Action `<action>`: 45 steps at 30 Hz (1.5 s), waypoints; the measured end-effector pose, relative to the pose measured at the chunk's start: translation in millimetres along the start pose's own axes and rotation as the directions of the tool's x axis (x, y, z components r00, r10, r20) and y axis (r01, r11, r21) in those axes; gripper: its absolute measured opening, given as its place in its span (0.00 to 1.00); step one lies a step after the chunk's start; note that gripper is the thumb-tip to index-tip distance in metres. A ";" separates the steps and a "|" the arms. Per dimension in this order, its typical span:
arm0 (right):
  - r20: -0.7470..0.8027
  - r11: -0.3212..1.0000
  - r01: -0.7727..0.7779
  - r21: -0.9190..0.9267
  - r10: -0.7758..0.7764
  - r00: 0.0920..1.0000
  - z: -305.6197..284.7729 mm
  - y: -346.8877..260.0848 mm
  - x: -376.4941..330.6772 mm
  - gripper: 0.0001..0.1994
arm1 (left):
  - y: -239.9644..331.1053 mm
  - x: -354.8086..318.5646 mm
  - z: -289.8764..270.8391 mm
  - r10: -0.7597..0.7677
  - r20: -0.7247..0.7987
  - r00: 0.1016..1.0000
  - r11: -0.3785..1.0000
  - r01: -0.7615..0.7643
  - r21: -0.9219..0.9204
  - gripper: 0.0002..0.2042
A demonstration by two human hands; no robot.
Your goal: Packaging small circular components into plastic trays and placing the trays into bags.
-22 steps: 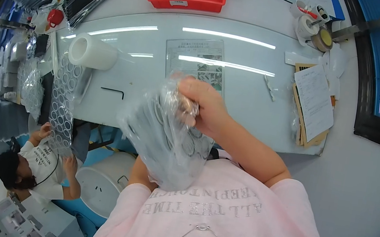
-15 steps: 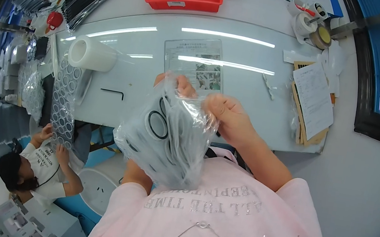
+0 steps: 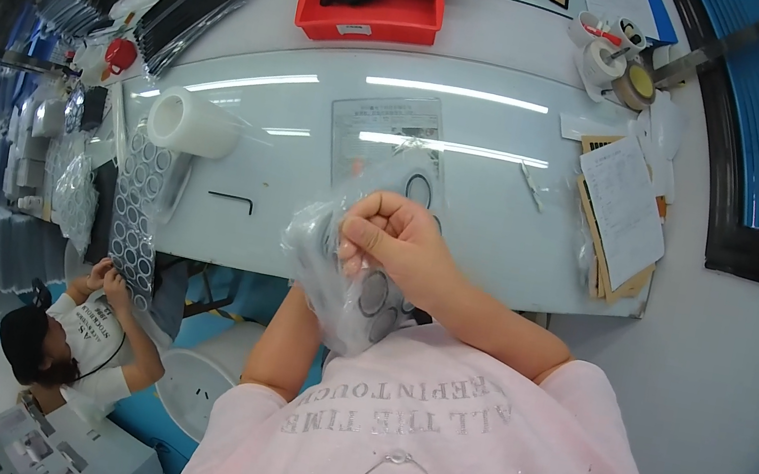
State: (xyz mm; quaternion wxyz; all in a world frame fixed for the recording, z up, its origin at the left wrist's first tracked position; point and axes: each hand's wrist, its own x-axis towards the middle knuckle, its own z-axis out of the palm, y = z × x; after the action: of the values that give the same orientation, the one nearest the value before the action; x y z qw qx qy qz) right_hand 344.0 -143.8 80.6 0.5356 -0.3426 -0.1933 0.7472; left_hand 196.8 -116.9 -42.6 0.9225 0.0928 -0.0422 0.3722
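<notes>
In front of my chest is a clear plastic bag (image 3: 324,237), crumpled and holding flat pieces marked with black rings. My right hand (image 3: 389,239) is closed in a pinch on the bag's plastic, thumb against bent fingers. My left forearm (image 3: 284,347) rises behind the bag, which hides the left hand and its fingers. Beyond the bag, a printed sheet (image 3: 389,127) in a clear cover lies on the table. A black hex key (image 3: 232,199) lies on the table to the left of the bag.
A red bin (image 3: 366,27) with a long black part stands at the back. Left are a white roll (image 3: 185,121) and a ring-patterned strip (image 3: 137,220), handled by a seated co-worker (image 3: 78,331). Papers (image 3: 619,213) and tape rolls (image 3: 635,85) lie right.
My right hand has moved left and down across the front of the bag. The bag is bunched narrower and turned, and my left hand has gone out of sight behind it.
</notes>
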 end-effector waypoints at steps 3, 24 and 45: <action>-0.056 0.998 0.059 0.001 -0.059 0.997 -12.7 1.4 2.1 0.07 | 11.1 9.2 -14.3 -0.182 -0.115 0.977 0.983 0.176 -0.053 0.19; 0.075 0.956 -0.090 -0.280 0.115 0.990 -60.2 80.1 117.6 0.08 | 72.1 -23.5 -45.5 0.309 -0.640 0.704 0.582 0.392 0.712 0.25; 0.095 0.949 -0.123 -0.291 0.157 0.983 -65.4 113.4 119.1 0.08 | 90.0 -60.7 -83.4 0.303 -0.598 0.742 0.691 0.261 0.674 0.27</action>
State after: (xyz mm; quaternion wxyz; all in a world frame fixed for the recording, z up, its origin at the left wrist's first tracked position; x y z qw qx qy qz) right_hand 292.5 -77.7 -75.2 0.4142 -0.3844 -0.3048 0.7667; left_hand 91.3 -77.7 -120.6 0.7553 0.3069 0.4401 0.3764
